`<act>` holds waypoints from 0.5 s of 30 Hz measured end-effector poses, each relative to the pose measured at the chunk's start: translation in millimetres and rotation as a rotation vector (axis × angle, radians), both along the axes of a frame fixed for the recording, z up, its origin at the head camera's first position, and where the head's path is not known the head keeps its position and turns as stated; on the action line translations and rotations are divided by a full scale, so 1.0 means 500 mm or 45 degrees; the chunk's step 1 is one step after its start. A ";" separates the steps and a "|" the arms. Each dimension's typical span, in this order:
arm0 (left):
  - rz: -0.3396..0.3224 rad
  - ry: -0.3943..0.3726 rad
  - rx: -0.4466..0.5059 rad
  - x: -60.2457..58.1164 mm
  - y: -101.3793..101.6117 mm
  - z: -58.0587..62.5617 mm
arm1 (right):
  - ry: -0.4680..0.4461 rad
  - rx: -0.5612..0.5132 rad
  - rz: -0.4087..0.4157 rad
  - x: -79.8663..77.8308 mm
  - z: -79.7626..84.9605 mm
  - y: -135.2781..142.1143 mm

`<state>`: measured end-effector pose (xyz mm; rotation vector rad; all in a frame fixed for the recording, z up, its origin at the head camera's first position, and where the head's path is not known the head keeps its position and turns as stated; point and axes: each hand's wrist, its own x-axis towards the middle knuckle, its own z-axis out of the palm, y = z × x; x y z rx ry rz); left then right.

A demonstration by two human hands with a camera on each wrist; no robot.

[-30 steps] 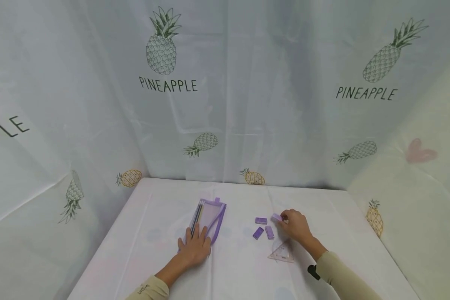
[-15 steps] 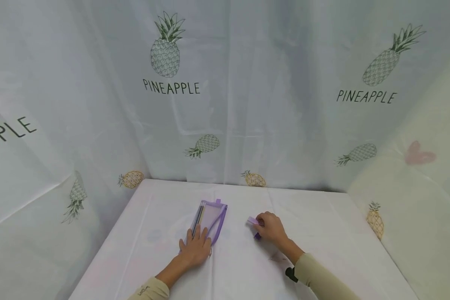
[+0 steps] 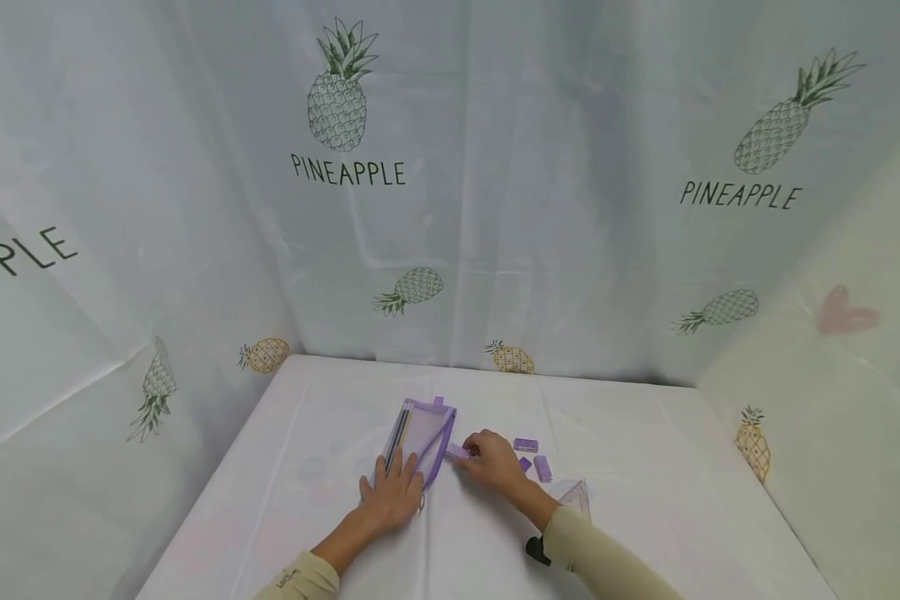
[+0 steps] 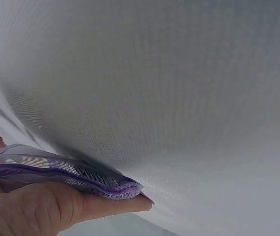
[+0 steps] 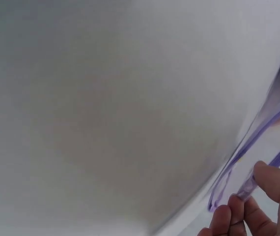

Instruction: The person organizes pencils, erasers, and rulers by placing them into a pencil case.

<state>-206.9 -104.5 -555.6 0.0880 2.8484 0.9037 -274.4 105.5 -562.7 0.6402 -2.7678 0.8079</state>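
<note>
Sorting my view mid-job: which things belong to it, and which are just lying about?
Seemingly in use:
purple mesh pouch, under the left hand
pencils, apparently in the pouch
pale purple block, pinched by the right hand

Lying about, it seems:
three other purple blocks
transparent triangle

We lose the near edge of the counter (image 3: pixel 660 467) below the frame. Nearer its left edge, a left hand (image 3: pixel 392 498) hides the near ends of the pencils (image 3: pixel 397 432) and part of a mesh pouch (image 3: pixel 424 427); a right hand (image 3: pixel 491 461) partly covers a lilac block (image 3: pixel 457 451), its forearm (image 3: pixel 536 502) part of a set square (image 3: pixel 582 500). We cannot read the tiny cuff lettering (image 3: pixel 288 577).
</note>
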 end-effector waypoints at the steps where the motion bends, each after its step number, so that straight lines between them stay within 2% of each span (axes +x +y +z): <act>1: 0.001 0.002 -0.009 -0.001 0.000 -0.001 | -0.010 -0.009 0.005 0.000 0.001 -0.005; 8: 0.006 0.015 -0.033 -0.004 -0.001 -0.005 | -0.059 -0.047 0.038 0.002 0.000 -0.038; 15: 0.004 0.019 -0.011 -0.004 -0.001 -0.008 | -0.200 -0.152 0.044 0.010 -0.006 -0.070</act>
